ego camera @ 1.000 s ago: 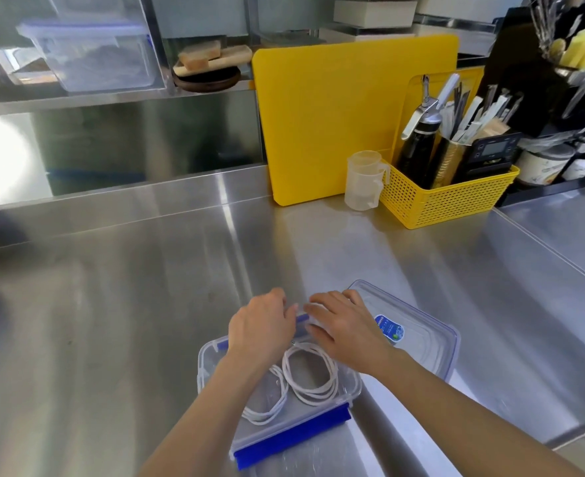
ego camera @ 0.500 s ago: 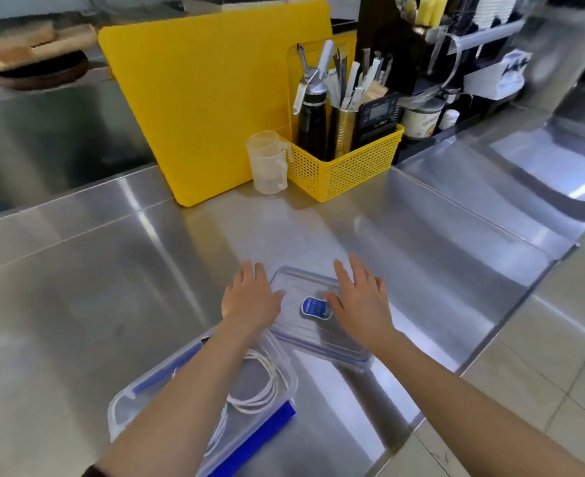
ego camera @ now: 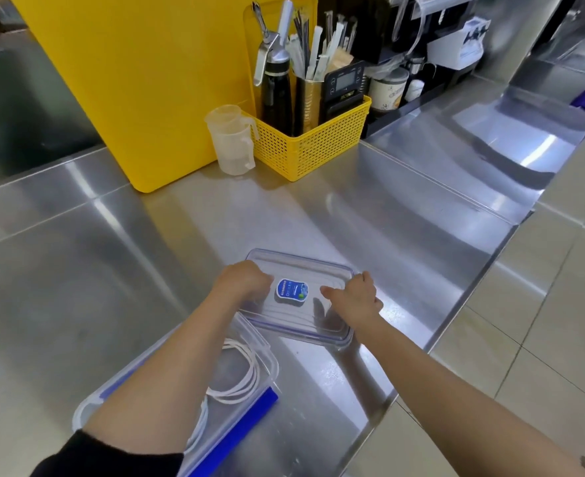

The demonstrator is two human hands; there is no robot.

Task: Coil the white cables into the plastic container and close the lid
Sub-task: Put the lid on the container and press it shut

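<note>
A clear plastic lid [ego camera: 318, 270] with a blue sticker lies on the steel counter. My left hand [ego camera: 241, 282] grips its left edge and my right hand [ego camera: 356, 296] grips its right edge, fingers curled over the rim. Nearer to me stands the clear plastic container [ego camera: 267, 352] with blue clips, uncovered. Coiled white cables [ego camera: 243, 383] lie inside it, partly hidden under my left forearm.
A yellow cutting board [ego camera: 139, 80] leans at the back. In front of it are a translucent measuring cup [ego camera: 231, 142] and a yellow basket [ego camera: 311, 146] of utensils. The counter's front edge [ego camera: 456, 325] runs diagonally at right, with tiled floor beyond.
My hands left the container, went to the lid and closed on its two edges. The view swung right and moved closer to the lid.
</note>
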